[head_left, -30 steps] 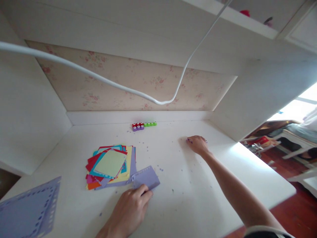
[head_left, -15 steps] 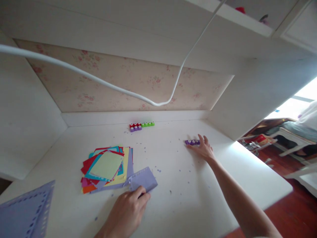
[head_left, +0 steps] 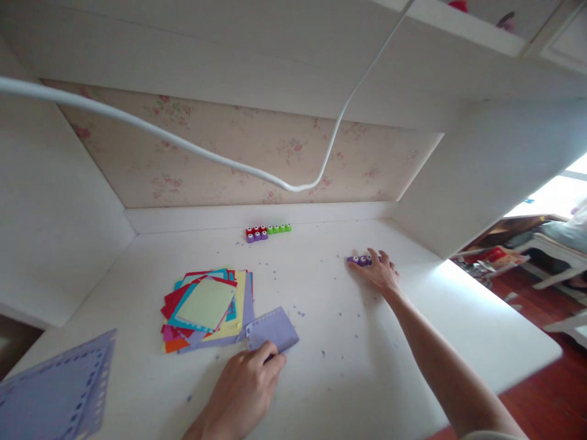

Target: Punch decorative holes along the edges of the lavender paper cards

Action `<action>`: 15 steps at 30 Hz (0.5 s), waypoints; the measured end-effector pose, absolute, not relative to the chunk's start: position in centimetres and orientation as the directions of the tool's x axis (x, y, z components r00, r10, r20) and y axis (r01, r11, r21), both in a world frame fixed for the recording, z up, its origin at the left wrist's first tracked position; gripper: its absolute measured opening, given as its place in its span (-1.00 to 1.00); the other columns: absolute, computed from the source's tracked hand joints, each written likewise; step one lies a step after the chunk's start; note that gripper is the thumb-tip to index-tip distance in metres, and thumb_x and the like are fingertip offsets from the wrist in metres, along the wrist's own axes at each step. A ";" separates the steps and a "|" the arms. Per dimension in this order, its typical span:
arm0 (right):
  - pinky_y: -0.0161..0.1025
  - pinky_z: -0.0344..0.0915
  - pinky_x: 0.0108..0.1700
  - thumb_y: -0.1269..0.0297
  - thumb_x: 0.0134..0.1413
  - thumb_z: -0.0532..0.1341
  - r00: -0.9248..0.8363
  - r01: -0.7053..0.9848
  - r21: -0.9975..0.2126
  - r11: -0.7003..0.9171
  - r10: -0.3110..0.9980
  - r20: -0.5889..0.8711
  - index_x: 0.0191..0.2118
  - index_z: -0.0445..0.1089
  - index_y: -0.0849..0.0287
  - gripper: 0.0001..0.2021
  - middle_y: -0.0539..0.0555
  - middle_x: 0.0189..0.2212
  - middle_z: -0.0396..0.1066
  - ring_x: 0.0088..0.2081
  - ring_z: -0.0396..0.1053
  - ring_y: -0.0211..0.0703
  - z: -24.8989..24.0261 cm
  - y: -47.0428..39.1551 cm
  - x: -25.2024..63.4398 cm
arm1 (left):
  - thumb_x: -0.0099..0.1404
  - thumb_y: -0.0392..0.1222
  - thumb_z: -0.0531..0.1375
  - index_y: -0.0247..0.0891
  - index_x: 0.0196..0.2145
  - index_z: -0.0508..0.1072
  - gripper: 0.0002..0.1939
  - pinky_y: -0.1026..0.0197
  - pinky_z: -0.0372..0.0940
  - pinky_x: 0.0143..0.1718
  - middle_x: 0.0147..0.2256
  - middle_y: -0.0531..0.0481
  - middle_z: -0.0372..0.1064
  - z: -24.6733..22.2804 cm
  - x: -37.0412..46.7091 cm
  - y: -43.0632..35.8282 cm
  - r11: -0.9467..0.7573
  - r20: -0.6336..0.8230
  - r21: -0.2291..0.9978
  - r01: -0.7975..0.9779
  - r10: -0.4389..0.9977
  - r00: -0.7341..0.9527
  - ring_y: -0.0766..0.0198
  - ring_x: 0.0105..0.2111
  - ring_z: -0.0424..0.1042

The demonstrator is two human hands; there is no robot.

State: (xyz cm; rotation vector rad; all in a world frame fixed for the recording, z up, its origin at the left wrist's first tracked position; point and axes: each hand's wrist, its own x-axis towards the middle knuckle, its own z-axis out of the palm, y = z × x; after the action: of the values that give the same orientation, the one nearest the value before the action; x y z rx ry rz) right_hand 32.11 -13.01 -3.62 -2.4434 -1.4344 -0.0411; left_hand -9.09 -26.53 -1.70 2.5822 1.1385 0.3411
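Note:
My left hand (head_left: 247,385) pinches the near edge of a small purple sheet of paper (head_left: 275,329), which has punched holes along its far edge. Further off to the right, my right hand (head_left: 378,272) has its thumb and fingers around a row of small purple craft punches (head_left: 362,261) with white round tops; part of the row is hidden under the fingers. A pile of coloured paper (head_left: 206,305), pale green on top, lies left of the held sheet. Larger purple sheets (head_left: 50,391) with punched edges are at the lower left.
Red, purple and green craft punches (head_left: 268,231) stand together at the back of the white table (head_left: 367,379). Tiny purple paper bits are scattered about. A white cable (head_left: 183,143) hangs across the view, and side panels (head_left: 440,189) flank the table.
The whole view has shifted slightly, so things sit a little further right. Both hands keep their hold, on the purple paper and at the purple craft punches.

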 end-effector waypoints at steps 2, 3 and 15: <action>0.25 0.04 0.08 -0.38 -0.12 0.03 0.490 0.863 -0.239 -0.444 0.852 0.185 0.27 0.06 -0.04 -0.15 0.25 0.26 -0.05 0.17 0.05 0.41 -3.5 -13.1 31.5 | 0.33 -0.39 0.02 -0.09 -0.15 0.41 -0.73 0.26 0.31 -0.27 -0.23 0.05 0.37 -1.7 -9.1 -26.6 -0.638 0.090 0.362 0.680 0.750 0.655 0.29 -0.34 0.44; 0.25 0.05 0.07 -0.37 -0.10 0.02 0.480 0.869 -0.233 -0.436 0.858 0.183 0.26 0.08 -0.06 -0.17 0.23 0.26 -0.04 0.16 0.05 0.40 -3.5 -13.1 31.2 | 0.33 -0.38 0.02 -0.08 -0.15 0.41 -0.73 0.26 0.31 -0.27 -0.23 0.05 0.37 -1.6 -9.1 -26.6 -0.636 0.087 0.361 0.682 0.751 0.655 0.29 -0.34 0.44; 0.24 0.06 0.04 -0.40 -0.05 -0.06 0.416 0.905 -0.191 -0.380 0.886 0.206 0.20 0.20 -0.03 -0.21 0.25 0.18 0.12 0.13 0.09 0.36 -3.1 -11.9 27.4 | 0.34 -0.37 0.03 -0.09 -0.17 0.41 -0.75 0.24 0.33 -0.29 -0.25 0.06 0.37 -2.0 -9.1 -26.5 -0.653 0.102 0.335 0.679 0.742 0.663 0.28 -0.36 0.43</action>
State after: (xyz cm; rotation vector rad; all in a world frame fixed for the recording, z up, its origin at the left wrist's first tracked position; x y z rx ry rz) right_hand 27.35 -11.91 -3.07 -2.4013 -1.5608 -0.1008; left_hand -9.11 -26.51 -1.96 2.6122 1.1412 0.3355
